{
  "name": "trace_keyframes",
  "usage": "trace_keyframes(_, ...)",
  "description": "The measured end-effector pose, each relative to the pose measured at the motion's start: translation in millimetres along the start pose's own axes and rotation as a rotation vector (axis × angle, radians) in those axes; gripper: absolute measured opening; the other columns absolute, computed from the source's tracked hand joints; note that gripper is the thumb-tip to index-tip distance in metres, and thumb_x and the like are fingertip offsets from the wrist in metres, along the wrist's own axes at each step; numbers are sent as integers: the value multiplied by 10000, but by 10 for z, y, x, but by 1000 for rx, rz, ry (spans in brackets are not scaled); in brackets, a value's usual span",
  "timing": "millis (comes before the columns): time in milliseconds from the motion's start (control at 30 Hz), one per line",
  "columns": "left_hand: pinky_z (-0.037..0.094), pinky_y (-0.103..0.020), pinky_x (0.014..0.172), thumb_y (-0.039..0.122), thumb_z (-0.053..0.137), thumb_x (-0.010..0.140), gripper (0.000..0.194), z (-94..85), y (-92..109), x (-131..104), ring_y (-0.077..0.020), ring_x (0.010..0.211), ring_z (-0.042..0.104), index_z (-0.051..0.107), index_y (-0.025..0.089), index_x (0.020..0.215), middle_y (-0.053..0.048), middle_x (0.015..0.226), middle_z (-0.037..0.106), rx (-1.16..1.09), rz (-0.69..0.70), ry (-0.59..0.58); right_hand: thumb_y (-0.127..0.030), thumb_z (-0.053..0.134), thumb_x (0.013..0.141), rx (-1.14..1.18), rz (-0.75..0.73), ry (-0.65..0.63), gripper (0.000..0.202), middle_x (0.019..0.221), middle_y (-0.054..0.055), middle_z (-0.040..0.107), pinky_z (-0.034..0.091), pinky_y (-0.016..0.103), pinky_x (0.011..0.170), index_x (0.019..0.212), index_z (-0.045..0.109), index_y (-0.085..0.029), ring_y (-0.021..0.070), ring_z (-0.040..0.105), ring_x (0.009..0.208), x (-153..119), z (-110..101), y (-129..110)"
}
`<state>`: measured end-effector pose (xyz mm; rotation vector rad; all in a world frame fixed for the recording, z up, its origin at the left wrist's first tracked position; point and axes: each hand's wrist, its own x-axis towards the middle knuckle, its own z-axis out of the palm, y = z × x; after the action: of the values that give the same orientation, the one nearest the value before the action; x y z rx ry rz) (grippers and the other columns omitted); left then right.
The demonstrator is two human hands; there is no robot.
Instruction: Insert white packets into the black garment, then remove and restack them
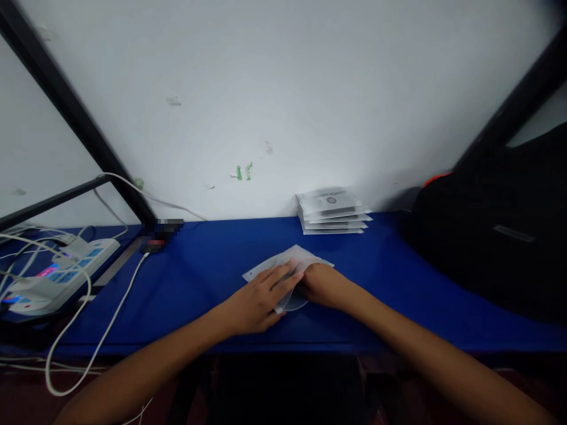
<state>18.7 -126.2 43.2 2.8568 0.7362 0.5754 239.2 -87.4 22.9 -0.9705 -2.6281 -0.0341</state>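
Both bare forearms are reaching in from the near edge of the blue tabletop (398, 277), meeting near its middle over a flat white pouch (296, 260). Lying palm down, the left hand (259, 301) is pressing its spread fingers flat on the pouch rather than closing around it, while the right hand (322, 284) is curling its fingers at the pouch's right side, gripping that edge. Pale and thin, the pouch is showing a creased upper flap and a rounded translucent part sticking out under the hands. Against the far edge, a stack of similar white pouches (333, 211) is sitting with grey print on top. A white power strip (57, 273) with cables is lying at the left end, and a black bag (500, 236) is resting at the right end.
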Motion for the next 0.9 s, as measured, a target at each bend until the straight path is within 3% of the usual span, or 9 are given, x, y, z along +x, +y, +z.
trace_keyframes(67,511,-394,947,109,515,883,414,-40,-76,-73,-240,1153,588,514,190,1288,-141,1244,613,1,24,212,-175,548,831,62,-6,9,214,887,96,708,528,320,706,1011,662,-154,209,659,802,1,-180,-5)
trace_keyframes(100,541,-354,852,102,506,901,283,-59,-97,-92,-208,990,643,585,189,1158,-106,1062,674,-1,33,316,-193,552,849,95,-34,78,236,944,111,698,535,342,739,1067,632,-148,221,653,864,2,-259,-29)
trace_keyframes(200,535,-281,692,127,545,922,102,-117,-85,-73,-160,756,632,626,171,963,-55,817,668,-14,42,519,-245,568,895,185,-182,403,347,1122,147,646,523,428,872,1229,525,-156,248,595,1063,36,-406,-173)
trace_keyframes(300,513,-245,638,114,555,909,79,-162,-11,3,-141,706,618,621,154,891,-54,793,650,-4,51,585,-223,589,910,109,-350,583,244,1004,108,674,518,421,891,1142,554,-154,218,610,958,121,-417,-332)
trace_keyframes(400,483,-219,587,88,535,900,126,-181,47,53,-123,653,597,601,152,814,-42,756,631,22,48,604,-173,516,949,51,-405,595,80,848,55,674,515,390,889,978,591,-175,174,594,810,195,-387,-406)
trace_keyframes(567,450,-198,540,76,509,907,211,-179,90,57,-100,593,571,567,159,721,-20,705,619,-4,61,580,-176,433,975,113,-445,511,177,837,42,674,495,390,932,946,607,-188,170,588,817,182,-434,-401)
trace_keyframes(667,466,-190,549,85,522,914,177,-210,107,67,-99,613,600,596,156,770,-20,716,641,-31,76,584,-176,409,977,171,-438,470,200,837,37,674,496,395,941,966,606,-206,175,599,836,140,-473,-345)
trace_keyframes(767,493,-187,568,111,537,929,147,-320,107,72,-97,639,628,632,161,828,-15,736,662,-51,50,614,-169,412,971,194,-394,455,192,876,43,674,487,418,953,1003,597,-208,177,601,849,79,-482,-165)
trace_keyframes(900,515,-191,582,106,614,896,106,-557,72,28,-98,658,650,652,167,819,-8,752,687,-2,1,709,-172,444,957,182,-232,427,174,885,38,660,466,437,969,998,600,-235,190,600,845,-87,-447,254)
